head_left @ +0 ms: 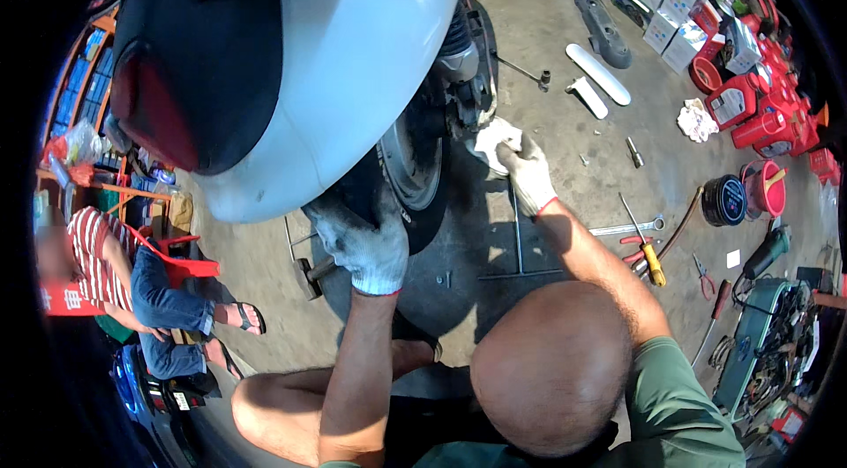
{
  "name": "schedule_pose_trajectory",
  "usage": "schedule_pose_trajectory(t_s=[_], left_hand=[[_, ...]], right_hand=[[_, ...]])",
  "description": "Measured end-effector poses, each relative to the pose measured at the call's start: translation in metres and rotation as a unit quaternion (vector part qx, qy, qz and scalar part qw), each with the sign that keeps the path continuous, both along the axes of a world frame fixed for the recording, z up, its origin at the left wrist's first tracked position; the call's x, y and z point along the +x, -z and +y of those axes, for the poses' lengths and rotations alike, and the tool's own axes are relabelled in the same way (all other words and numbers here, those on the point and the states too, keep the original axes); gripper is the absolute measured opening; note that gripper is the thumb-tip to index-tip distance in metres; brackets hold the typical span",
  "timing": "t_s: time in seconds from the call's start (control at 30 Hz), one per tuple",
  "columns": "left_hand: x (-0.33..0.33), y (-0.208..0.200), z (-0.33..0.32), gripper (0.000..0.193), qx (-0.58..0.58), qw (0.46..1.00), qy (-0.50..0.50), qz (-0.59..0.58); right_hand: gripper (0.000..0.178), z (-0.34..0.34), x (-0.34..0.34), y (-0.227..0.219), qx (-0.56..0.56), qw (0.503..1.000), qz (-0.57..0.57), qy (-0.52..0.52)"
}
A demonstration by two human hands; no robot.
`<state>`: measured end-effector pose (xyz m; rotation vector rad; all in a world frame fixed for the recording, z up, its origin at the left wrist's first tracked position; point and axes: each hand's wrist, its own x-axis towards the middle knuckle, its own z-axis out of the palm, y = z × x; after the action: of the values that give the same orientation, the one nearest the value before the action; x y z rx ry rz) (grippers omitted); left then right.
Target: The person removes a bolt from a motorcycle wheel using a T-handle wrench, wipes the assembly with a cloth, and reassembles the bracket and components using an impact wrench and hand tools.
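A scooter with a glossy pale-blue and black tail (353,53) fills the upper left, its rear wheel (416,159) showing below the bodywork. My left hand (366,243), in a greyed knit glove, grips the dark tyre at its near edge; some fingers are lost in shadow. In a whiter glove, my right hand (529,172) is closed on a crumpled white rag (496,134). The rag lies against the hub area, just below the shock absorber (457,53). A socket wrench (529,75) sticks out from the parts beyond it.
A T-handle wrench (517,243), a hammer (309,278), a combination spanner (628,227) and a yellow-handled screwdriver (653,261) lie on the floor. White covers (600,75) rest farther off. Red bottles (768,111) line the right. At left sits a person in a striped shirt (101,247).
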<state>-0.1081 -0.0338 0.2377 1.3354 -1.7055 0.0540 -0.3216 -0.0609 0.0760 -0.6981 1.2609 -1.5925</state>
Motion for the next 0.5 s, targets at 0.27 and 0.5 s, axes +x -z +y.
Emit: schedule_pose_trajectory(t_s=[0.27,0.5], left_hand=[[0.008,0.003,0.001,0.067,-0.020,1.000,-0.015,-0.005],[-0.017,0.006,-0.003,0.063,-0.015,0.999,-0.001,-0.031]], right_hand=[[0.016,0.007,0.029,-0.056,0.105,0.982,0.063,-0.146],[0.024,0.108,0.020,0.083,0.090,0.969,0.077,-0.217]])
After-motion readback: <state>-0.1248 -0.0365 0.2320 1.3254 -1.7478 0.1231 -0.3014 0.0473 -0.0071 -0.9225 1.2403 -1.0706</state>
